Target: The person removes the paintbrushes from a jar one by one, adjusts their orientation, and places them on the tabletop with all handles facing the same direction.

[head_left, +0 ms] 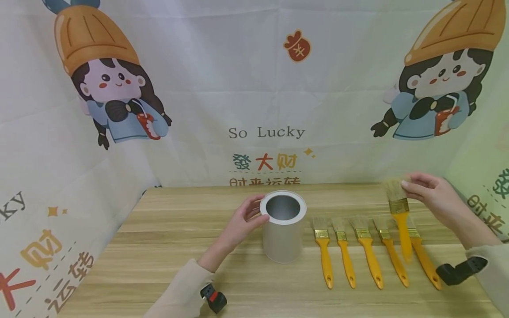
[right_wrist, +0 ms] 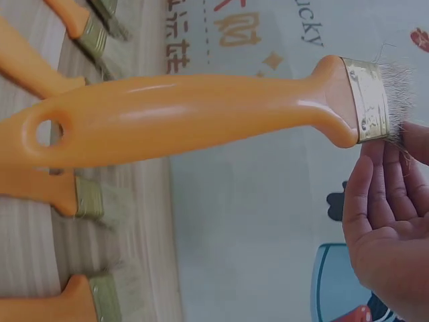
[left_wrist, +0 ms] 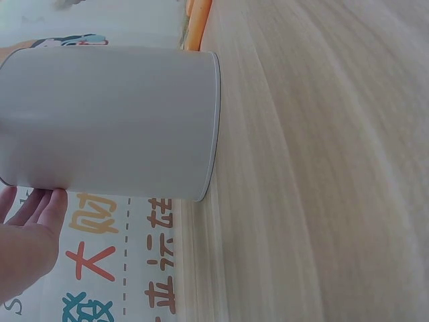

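Observation:
A white-grey cylindrical canister [head_left: 283, 243] with an open top stands upright on the table. My left hand [head_left: 249, 215] holds it near the top on its left side, thumb at the front of the rim and fingers farther back; in the left wrist view those fingers [left_wrist: 50, 208] touch the wall. To the right, my right hand [head_left: 427, 190] pinches a paintbrush [head_left: 402, 229] by its bristles, the yellow handle hanging down above the table. The right wrist view shows this raised brush [right_wrist: 201, 114] close up, with thumb and fingers at the bristle end.
Several more yellow-handled paintbrushes [head_left: 367, 251] lie in a row right of the canister, bristles toward the back. They rest on a wood-grain table [head_left: 179, 247]. A printed cloth [head_left: 222, 79] hangs behind and at both sides.

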The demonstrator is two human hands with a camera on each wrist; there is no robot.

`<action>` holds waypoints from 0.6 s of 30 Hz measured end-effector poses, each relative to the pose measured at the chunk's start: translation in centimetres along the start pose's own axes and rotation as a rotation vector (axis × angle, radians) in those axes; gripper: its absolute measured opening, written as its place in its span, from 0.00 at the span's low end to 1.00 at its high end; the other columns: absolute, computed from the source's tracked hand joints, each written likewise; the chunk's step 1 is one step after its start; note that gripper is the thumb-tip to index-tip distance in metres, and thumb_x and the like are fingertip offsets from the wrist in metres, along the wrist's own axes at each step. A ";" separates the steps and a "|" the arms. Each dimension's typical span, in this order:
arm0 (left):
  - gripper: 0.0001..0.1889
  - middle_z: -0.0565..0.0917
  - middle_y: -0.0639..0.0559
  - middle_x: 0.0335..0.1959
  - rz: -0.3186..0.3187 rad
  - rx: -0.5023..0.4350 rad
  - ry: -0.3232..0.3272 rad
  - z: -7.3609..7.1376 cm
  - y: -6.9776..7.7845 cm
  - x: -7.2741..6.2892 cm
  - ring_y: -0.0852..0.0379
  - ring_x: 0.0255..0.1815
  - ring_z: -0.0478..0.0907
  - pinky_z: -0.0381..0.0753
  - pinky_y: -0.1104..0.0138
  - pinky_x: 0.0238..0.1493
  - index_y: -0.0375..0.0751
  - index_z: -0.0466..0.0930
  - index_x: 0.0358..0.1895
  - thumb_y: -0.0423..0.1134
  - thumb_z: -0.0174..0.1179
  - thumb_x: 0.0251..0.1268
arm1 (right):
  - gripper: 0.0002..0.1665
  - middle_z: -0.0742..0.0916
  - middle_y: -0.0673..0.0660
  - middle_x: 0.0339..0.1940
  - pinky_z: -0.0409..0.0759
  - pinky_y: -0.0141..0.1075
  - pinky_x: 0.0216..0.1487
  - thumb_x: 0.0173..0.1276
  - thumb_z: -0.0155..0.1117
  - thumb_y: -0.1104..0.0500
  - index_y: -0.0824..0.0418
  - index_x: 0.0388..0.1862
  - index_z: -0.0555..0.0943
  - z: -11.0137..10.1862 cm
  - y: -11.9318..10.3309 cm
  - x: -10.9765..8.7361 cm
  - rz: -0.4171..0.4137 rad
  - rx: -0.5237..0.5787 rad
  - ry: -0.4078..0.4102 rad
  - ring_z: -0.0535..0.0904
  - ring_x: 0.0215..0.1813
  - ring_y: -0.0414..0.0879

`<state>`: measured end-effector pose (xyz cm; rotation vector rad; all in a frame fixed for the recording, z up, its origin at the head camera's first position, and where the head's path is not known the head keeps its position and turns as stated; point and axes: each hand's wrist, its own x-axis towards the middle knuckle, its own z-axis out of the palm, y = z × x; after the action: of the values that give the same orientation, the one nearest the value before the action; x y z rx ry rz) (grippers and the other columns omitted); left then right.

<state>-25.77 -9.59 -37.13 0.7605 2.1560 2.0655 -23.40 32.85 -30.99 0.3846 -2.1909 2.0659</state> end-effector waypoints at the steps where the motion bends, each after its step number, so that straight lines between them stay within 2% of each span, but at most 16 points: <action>1: 0.27 0.66 0.37 0.57 0.001 -0.002 0.000 0.0 0.0 0.0 0.45 0.58 0.64 0.68 0.61 0.54 0.35 0.61 0.60 0.28 0.58 0.56 | 0.06 0.77 0.47 0.34 0.75 0.23 0.36 0.66 0.52 0.65 0.55 0.35 0.75 -0.3 0.1 -0.1 0.013 -0.022 0.000 0.75 0.34 0.36; 7: 0.27 0.66 0.37 0.58 -0.005 -0.008 -0.007 0.0 0.1 -0.1 0.45 0.58 0.63 0.68 0.60 0.53 0.35 0.60 0.61 0.28 0.57 0.56 | 0.05 0.76 0.43 0.33 0.74 0.23 0.36 0.67 0.51 0.60 0.51 0.35 0.75 -1.8 0.6 -0.7 0.091 -0.236 -0.004 0.74 0.34 0.34; 9: 0.28 0.66 0.37 0.58 -0.007 -0.007 -0.008 0.0 0.2 -0.1 0.45 0.58 0.63 0.68 0.60 0.53 0.35 0.60 0.61 0.28 0.57 0.56 | 0.03 0.76 0.43 0.33 0.74 0.23 0.36 0.67 0.51 0.58 0.53 0.36 0.74 -2.3 0.9 -0.8 0.127 -0.305 -0.009 0.74 0.34 0.34; 11: 0.28 0.65 0.37 0.58 -0.008 -0.007 -0.007 0.0 0.2 -0.1 0.45 0.58 0.63 0.68 0.60 0.53 0.35 0.60 0.61 0.28 0.57 0.56 | 0.06 0.76 0.44 0.35 0.74 0.24 0.37 0.68 0.50 0.56 0.56 0.40 0.72 -3.5 1.9 -0.5 0.160 -0.359 -0.028 0.74 0.36 0.35; 14: 0.28 0.65 0.37 0.58 -0.007 -0.011 -0.009 0.0 0.3 -0.1 0.45 0.58 0.63 0.68 0.60 0.53 0.35 0.60 0.61 0.28 0.57 0.56 | 0.16 0.76 0.48 0.39 0.74 0.26 0.38 0.67 0.51 0.52 0.63 0.46 0.70 -6.7 5.6 0.5 0.190 -0.408 -0.029 0.74 0.38 0.37; 18: 0.28 0.65 0.37 0.58 -0.004 -0.015 -0.014 0.0 0.3 -0.2 0.45 0.59 0.63 0.68 0.60 0.53 0.35 0.60 0.61 0.28 0.57 0.56 | 0.25 0.74 0.54 0.44 0.75 0.27 0.39 0.65 0.51 0.45 0.63 0.50 0.69 -12.0 12.2 2.4 0.198 -0.478 0.025 0.74 0.41 0.41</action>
<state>-25.54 -9.67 -36.87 0.7660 2.1306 2.0657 -29.97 45.03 -41.34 0.0959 -2.6901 1.5267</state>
